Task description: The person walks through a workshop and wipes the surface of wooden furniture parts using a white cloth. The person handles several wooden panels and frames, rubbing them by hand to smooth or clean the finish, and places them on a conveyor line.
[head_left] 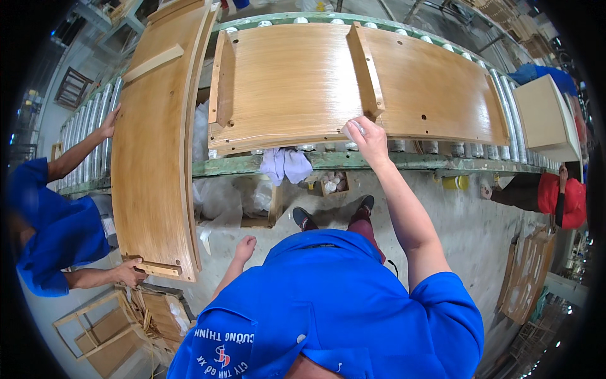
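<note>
A varnished wooden panel [290,76] lies before me on the roller conveyor [391,165], with two upright crosspieces, one of them a wooden crosspiece [365,69] near its middle. At the panel's near edge, below that crosspiece, my right hand [369,142] is closed round a small whitish pad [353,131], possibly a folded cloth. The pad's exact kind cannot be made out. My left hand [244,249] hangs beside me, away from the panel, its fingers curled and nothing showing in them. A pale lilac cloth [286,165] drapes over the conveyor's near rail.
At left, a co-worker [60,215] in blue holds a second long wooden panel [151,126] with both hands. Below the conveyor stand a box of plastic wrapping [252,202] and a small box [334,183]. A person in red [562,199] and a pale board [546,117] are at right.
</note>
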A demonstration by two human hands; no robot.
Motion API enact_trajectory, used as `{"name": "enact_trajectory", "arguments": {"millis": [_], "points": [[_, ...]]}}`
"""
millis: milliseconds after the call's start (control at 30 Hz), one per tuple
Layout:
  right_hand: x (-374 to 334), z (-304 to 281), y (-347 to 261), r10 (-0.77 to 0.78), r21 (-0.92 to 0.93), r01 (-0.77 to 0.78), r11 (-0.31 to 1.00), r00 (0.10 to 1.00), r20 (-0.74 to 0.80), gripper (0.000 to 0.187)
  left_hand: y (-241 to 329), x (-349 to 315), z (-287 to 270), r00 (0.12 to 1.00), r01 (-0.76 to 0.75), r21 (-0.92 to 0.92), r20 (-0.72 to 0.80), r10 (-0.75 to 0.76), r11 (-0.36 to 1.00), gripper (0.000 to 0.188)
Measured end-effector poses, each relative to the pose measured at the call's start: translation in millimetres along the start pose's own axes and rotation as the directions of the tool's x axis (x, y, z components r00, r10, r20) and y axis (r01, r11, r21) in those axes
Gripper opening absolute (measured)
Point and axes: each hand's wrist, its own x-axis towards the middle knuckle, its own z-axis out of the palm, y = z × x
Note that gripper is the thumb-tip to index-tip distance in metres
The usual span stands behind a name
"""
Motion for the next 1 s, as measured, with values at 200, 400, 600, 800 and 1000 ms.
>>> {"name": "enact_trajectory", "arguments": {"millis": [200,400,600,800,1000], "points": [[0,0,6,-0.020,-0.005,0.020,1.000,1.000,-0.012,0.022,15,13,4,1.000,-0.011,0.052,0.014,0.011,0.999,0.030],[-3,-14,21,-0.018,-0.042,0.017,0.999,0.999,-0.040,0.023,24,10,11,0.999,0.006,0.075,0.034,-0.009,0.997,0.029],[-8,-53,48,0.056,-0.036,-0.061,0.997,0.988,-0.143,0.021,40,6,24,0.998,-0.006,0.124,0.058,-0.001,0.992,0.028],[-14,-99,88,0.146,-0.069,-0.168,0.983,0.958,-0.247,0.022,65,14,47,0.998,-0.012,0.211,0.065,-0.002,0.977,0.028],[-16,-146,130,0.195,-0.042,-0.225,0.973,0.911,-0.363,0.021,91,25,73,0.992,-0.049,0.186,0.126,0.026,0.981,0.028]]}}
